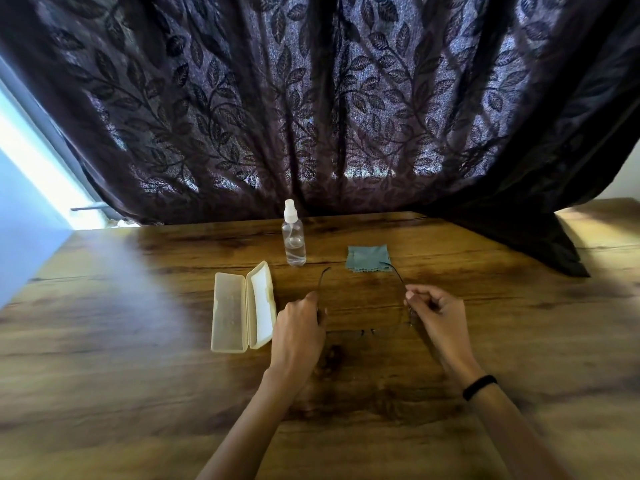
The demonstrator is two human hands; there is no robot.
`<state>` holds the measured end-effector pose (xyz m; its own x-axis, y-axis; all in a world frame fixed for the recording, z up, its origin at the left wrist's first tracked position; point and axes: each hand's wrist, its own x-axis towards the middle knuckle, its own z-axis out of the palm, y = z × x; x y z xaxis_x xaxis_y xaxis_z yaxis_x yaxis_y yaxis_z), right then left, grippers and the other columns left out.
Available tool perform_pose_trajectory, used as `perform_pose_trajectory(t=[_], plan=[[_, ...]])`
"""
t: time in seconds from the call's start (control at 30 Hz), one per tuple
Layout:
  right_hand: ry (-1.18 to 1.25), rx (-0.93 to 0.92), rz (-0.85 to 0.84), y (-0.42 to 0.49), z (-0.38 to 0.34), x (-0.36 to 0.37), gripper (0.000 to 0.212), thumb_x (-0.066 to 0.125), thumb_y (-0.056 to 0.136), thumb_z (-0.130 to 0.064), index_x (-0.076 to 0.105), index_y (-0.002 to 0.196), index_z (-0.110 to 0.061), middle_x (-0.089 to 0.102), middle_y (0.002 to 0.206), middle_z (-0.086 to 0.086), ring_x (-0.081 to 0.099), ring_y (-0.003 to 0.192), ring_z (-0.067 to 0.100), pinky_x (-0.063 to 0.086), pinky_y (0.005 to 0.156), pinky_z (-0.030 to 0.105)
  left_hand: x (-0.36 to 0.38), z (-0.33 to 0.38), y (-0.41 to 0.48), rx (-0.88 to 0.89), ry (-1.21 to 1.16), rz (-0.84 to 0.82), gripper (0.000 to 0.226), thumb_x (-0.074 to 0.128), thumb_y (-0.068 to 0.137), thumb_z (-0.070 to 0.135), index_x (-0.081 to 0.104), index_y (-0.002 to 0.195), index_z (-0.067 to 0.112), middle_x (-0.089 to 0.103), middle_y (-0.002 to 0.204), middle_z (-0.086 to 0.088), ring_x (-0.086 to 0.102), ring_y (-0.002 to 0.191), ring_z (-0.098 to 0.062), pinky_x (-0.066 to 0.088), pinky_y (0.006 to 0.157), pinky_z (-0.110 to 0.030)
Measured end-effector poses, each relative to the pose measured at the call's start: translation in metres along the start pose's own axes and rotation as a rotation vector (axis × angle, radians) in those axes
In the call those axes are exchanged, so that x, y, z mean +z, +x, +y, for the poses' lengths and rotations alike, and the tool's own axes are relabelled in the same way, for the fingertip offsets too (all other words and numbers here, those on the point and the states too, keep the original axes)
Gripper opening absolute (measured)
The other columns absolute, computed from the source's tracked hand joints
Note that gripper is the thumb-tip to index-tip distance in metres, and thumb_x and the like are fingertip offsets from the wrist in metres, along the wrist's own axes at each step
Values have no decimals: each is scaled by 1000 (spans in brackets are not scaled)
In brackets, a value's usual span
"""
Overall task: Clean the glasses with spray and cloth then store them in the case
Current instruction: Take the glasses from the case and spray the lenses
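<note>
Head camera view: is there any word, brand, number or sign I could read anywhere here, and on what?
There is no readable text in this view.
The spray bottle: clear, no label shows.
The case: open, plain, no print.
The cloth: plain, no logo.
The glasses: frame too thin and blurred to show any marking.
The wristband: plain black.
The curtain: leaf pattern only.

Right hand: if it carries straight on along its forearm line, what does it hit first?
Probably the grey-blue cloth, near its right edge: the right hand, pinching the glasses, points forward and slightly left. It could narrowly miss.
</note>
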<state>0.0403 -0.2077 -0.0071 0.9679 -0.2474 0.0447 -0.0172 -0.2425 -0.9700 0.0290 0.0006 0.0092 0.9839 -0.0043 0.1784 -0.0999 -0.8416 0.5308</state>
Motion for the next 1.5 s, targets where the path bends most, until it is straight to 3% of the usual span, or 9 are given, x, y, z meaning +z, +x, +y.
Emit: perform_pose_trajectory(t=[0.4,0.63,0.77,0.9,1.0,1.17,1.33,1.4,1.5], plan=[[-68,-73,-42,1,-2,1,18,60,85,-12,63,101,-20,67,84,2,63,81,13,48,69,20,-7,0,-1,18,-15,-2,24,49,94,18,55,116,12,69,97,-4,64,81,-14,54,77,-30],[-101,-48,-52,2,-1,1,21,59,86,-10,63,106,-13,68,86,5,64,84,16,47,72,21,-4,0,-3,13,-2,9,23,49,94,19,56,116,14,69,95,-2,65,78,-12,50,70,-21],[-212,-51,-63,4,0,-1,20,58,87,-14,64,106,-13,66,83,2,62,79,15,46,65,19,-7,0,-3,-8,44,18,19,48,95,24,58,109,16,69,92,-2,64,76,-13,48,67,-20],[-519,-207,5,11,-8,-4,20,56,88,-24,64,105,-16,66,87,-2,56,68,2,42,57,15,-23,-1,9,-43,85,74,18,48,94,29,60,98,17,67,81,0,62,67,-13,53,61,-25],[-505,-326,-19,28,-28,7,21,57,88,-24,64,106,-15,69,94,1,60,74,7,51,64,21,-34,-3,18,-33,89,157,15,53,92,26,63,96,16,68,75,-2,55,55,-9,45,50,-21],[-369,-477,-192,63,-66,57,31,60,87,-26,60,114,-13,68,100,2,60,81,6,45,63,8,-36,-7,23,8,87,166,15,55,90,23,63,101,17,69,77,0,51,55,-5,33,47,-11],[-191,-420,-332,86,-84,114,49,70,79,-22,52,125,-12,62,105,2,58,91,9,45,75,9,-39,-14,46,5,26,237,31,61,83,9,58,113,12,65,94,-9,61,74,-22,43,57,-25],[-191,-367,-377,93,-81,133,55,71,78,-24,49,127,-13,62,110,4,57,95,11,45,81,18,-41,-21,65,16,16,271,39,62,80,3,56,117,7,64,105,-14,60,92,-29,49,70,-31],[-173,-304,-403,98,-73,151,56,72,77,-27,49,126,-12,64,110,7,59,96,13,46,80,22,-45,-32,94,-22,32,246,49,62,78,2,49,125,1,62,117,-18,54,110,-33,43,93,-39]])
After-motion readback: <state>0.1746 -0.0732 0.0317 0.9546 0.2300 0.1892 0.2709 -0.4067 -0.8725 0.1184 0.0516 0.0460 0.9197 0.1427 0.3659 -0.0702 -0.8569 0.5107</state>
